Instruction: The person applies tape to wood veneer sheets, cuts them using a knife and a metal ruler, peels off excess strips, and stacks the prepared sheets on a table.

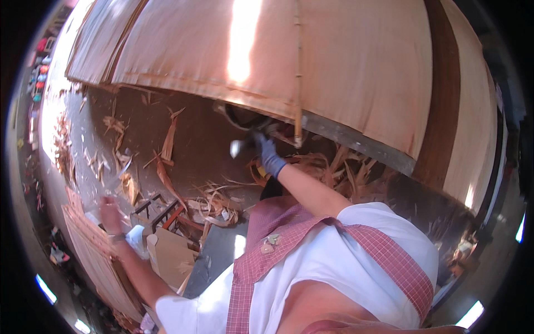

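Note:
My right hand (269,157), in a blue glove, is below the edge of a large wooden veneer sheet (194,55) on the work surface. Its fingers look closed around a dark thing with a pale, shiny end (236,148), too blurred to name. A dark curved part (243,116) shows beside it, under the veneer edge. My left hand (110,215), bare, is out to the left by a stack of thin wooden sheets (92,239). Motion smears its fingers, so whether it holds anything does not show.
Torn veneer strips (214,206) and scraps litter the floor. An opened cardboard box (169,257) stands near my left forearm, beside dark metal bars (158,209). A narrow wooden strip (298,106) crosses the veneer, and a dark brown band (442,89) runs along its right.

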Action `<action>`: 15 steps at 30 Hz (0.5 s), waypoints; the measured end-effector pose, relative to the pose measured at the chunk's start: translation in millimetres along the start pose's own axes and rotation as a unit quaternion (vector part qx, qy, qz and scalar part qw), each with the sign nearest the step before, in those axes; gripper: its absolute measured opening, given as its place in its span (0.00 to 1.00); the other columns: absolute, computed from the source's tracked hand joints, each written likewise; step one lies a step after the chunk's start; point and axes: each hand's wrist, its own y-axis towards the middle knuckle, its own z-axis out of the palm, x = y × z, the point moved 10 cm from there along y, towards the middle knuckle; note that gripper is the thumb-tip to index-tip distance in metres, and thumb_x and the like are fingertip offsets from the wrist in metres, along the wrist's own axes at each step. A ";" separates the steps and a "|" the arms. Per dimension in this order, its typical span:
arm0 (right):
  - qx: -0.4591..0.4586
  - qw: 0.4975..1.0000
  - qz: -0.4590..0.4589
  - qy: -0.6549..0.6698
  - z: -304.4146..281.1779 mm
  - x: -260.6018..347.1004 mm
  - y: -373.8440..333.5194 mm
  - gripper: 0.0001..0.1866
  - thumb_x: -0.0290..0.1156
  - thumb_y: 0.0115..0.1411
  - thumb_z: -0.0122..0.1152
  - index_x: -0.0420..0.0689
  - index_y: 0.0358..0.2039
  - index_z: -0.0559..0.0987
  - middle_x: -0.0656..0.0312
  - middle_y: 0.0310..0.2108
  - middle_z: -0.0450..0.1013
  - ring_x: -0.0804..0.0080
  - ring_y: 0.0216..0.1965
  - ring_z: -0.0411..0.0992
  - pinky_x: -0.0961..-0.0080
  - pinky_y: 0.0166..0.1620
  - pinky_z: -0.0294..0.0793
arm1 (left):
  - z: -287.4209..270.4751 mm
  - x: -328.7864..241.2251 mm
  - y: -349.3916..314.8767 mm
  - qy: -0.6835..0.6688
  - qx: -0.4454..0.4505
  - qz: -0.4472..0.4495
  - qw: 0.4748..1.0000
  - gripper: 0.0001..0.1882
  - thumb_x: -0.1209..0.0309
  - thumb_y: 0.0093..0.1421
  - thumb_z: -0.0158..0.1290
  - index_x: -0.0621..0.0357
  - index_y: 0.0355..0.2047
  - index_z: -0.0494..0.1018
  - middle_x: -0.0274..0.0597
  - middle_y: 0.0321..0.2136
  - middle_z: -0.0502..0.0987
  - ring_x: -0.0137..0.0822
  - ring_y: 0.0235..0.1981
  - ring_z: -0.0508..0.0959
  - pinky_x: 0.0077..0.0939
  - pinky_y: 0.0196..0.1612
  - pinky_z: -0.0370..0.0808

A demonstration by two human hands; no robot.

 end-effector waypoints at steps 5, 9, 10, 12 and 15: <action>0.266 0.936 -0.231 0.013 1.3 40.9 -155.1 0.13 0.36 0.67 0.55 0.42 0.44 0.78 0.65 0.30 0.76 0.77 0.28 0.73 0.78 0.35 0.75 | 158.3 -346.3 -175.1 -0.382 0.407 0.032 0.829 0.07 0.76 0.51 0.59 0.58 0.22 0.71 0.33 0.20 0.73 0.25 0.23 0.72 0.21 0.28 0.70; 0.388 0.911 -0.059 -0.126 -83.2 62.4 -207.6 0.18 0.42 0.68 0.53 0.45 0.51 0.76 0.68 0.31 0.75 0.84 0.30 0.69 0.84 0.33 0.71 | 152.4 -482.8 -243.1 -0.497 0.499 0.005 0.710 0.10 0.75 0.54 0.60 0.58 0.20 0.69 0.27 0.20 0.72 0.19 0.24 0.70 0.16 0.27 0.68; 0.380 0.923 -0.015 -0.059 -118.9 52.6 -206.1 0.19 0.43 0.66 0.55 0.45 0.51 0.76 0.69 0.31 0.75 0.85 0.30 0.69 0.83 0.32 0.70 | 144.9 -510.3 -243.6 -0.473 0.489 0.040 0.732 0.10 0.74 0.54 0.60 0.58 0.21 0.70 0.28 0.19 0.72 0.19 0.23 0.70 0.17 0.27 0.68; 0.333 0.934 -0.078 -0.106 -189.0 100.0 -213.7 0.16 0.41 0.66 0.56 0.45 0.49 0.77 0.69 0.30 0.75 0.85 0.29 0.70 0.84 0.32 0.72 | 133.2 -559.1 -237.8 -0.429 0.458 0.103 0.772 0.10 0.72 0.54 0.61 0.60 0.22 0.71 0.30 0.18 0.73 0.19 0.22 0.70 0.17 0.26 0.68; 0.281 0.954 -0.029 -0.099 -295.6 109.8 -203.7 0.13 0.37 0.63 0.59 0.43 0.44 0.79 0.66 0.29 0.76 0.83 0.29 0.71 0.82 0.36 0.74 | 119.6 -644.4 -224.5 -0.352 0.384 0.190 0.832 0.13 0.66 0.54 0.62 0.62 0.24 0.74 0.37 0.17 0.75 0.24 0.22 0.74 0.24 0.27 0.70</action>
